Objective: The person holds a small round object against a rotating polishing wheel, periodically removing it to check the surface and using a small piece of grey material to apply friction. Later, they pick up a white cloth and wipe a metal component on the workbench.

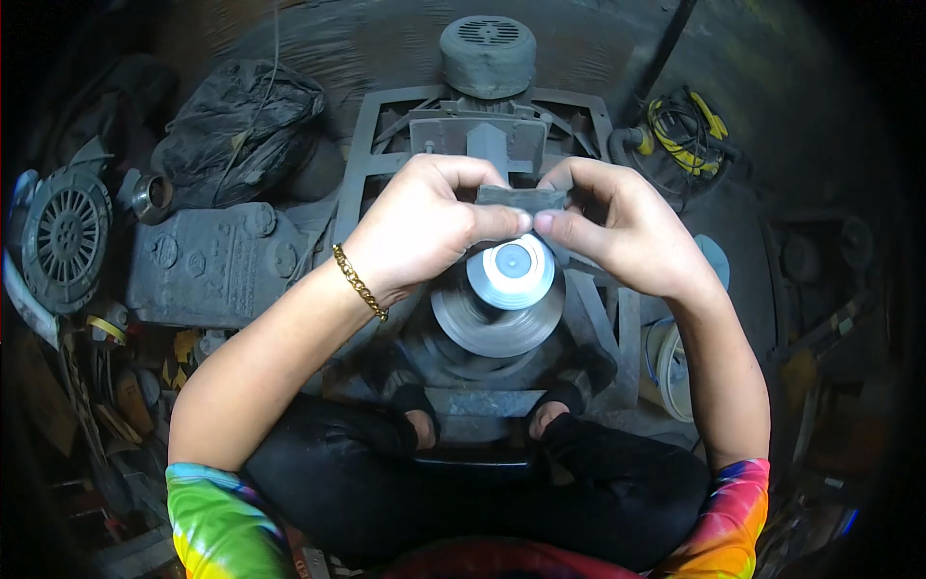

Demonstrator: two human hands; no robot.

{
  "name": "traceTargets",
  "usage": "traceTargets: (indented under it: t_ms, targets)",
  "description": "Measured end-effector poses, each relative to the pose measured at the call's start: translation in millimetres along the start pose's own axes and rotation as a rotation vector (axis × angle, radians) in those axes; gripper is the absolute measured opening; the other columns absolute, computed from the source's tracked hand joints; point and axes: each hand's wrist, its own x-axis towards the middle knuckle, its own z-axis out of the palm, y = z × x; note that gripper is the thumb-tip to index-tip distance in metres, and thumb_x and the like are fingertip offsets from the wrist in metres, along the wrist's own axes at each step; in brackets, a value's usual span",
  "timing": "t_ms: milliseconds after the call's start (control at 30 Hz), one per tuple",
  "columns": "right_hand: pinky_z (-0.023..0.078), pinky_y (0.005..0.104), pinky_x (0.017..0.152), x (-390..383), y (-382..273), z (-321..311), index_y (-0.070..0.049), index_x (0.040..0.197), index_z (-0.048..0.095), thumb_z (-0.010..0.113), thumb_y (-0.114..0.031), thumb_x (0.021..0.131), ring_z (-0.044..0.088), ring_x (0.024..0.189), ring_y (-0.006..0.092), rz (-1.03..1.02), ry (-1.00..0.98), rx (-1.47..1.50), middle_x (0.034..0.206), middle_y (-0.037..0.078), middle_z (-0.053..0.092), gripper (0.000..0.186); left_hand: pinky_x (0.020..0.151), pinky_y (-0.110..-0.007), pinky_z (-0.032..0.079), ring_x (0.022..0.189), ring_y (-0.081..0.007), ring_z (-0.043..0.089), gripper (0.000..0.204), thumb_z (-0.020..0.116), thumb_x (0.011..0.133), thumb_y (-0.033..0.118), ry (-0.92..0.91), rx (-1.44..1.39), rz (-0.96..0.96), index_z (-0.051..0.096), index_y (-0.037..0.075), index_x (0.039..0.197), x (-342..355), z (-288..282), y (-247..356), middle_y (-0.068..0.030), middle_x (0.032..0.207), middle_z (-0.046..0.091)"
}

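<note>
My left hand (439, 217) and my right hand (622, 227) grip a dark grey, flat piece (511, 196) from either side, thumbs on its near side and fingers curled behind it. Below it, a shiny silver round part (511, 289) with a grey centre sits on a larger blurred disc (470, 328), which looks to be spinning. My thumbs are just over the silver part's far edge; I cannot tell whether the piece touches it. A gold chain bracelet circles my left wrist.
A motor (487, 53) tops the metal frame (381, 106). At left lie a finned round housing (66, 232), a grey metal casing (203, 265) and a black bundle (231, 135). At right are a yellow-and-black coiled hose (690, 135) and a white bucket (666, 386). My feet flank the disc.
</note>
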Motion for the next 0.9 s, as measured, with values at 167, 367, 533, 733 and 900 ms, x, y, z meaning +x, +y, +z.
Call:
traceTargets:
  t_ms: [167,367,533,733,900]
  targets:
    - [0.049,0.0248,0.073,3,-4,-2,0.004,0.105,0.067,0.071,-0.015,0.091,0.061,0.081,0.0079,0.038,0.009,0.262,0.087,0.005,0.069,0.025,0.076,-0.024,0.051,0.081,-0.0086,0.065,0.011,0.077,0.086,0.008,-0.001,-0.05,0.063,0.071,0.002,0.093,-2,-5,5,-0.0026,0.09,0.07]
    - [0.046,0.0232,0.067,4,-1,3,0.004,0.104,0.067,0.074,-0.016,0.088,0.057,0.072,0.0059,0.09,-0.052,0.318,0.08,0.002,0.066,0.027,0.077,-0.023,0.052,0.083,-0.0074,0.065,0.014,0.077,0.087,0.009,-0.071,-0.051,-0.002,0.068,0.001,0.095,-3,-15,-3,-0.0037,0.093,0.071]
    - [0.038,0.0248,0.057,10,9,7,0.004,0.097,0.068,0.076,-0.018,0.086,0.048,0.063,0.0047,0.046,-0.059,0.231,0.068,-0.003,0.057,0.025,0.074,-0.022,0.05,0.08,-0.0059,0.063,0.013,0.078,0.087,0.009,-0.032,0.042,-0.053,0.067,0.003,0.09,-3,-13,-5,-0.0009,0.086,0.07]
    - [0.041,0.0224,0.067,12,6,5,0.0,0.098,0.068,0.078,-0.016,0.086,0.051,0.07,0.0034,0.123,-0.103,0.172,0.077,-0.004,0.062,0.022,0.072,-0.022,0.049,0.078,-0.0054,0.061,0.013,0.079,0.085,0.009,-0.006,0.028,-0.032,0.066,0.005,0.086,-5,-12,-10,0.0,0.085,0.069]
    - [0.038,0.0255,0.06,12,5,6,0.002,0.093,0.069,0.075,-0.016,0.084,0.049,0.064,0.0065,0.079,-0.074,0.204,0.068,-0.001,0.059,0.02,0.073,-0.022,0.05,0.078,-0.0056,0.062,0.014,0.079,0.085,0.007,-0.012,-0.028,-0.01,0.065,0.006,0.084,-5,-11,-11,0.0001,0.084,0.069]
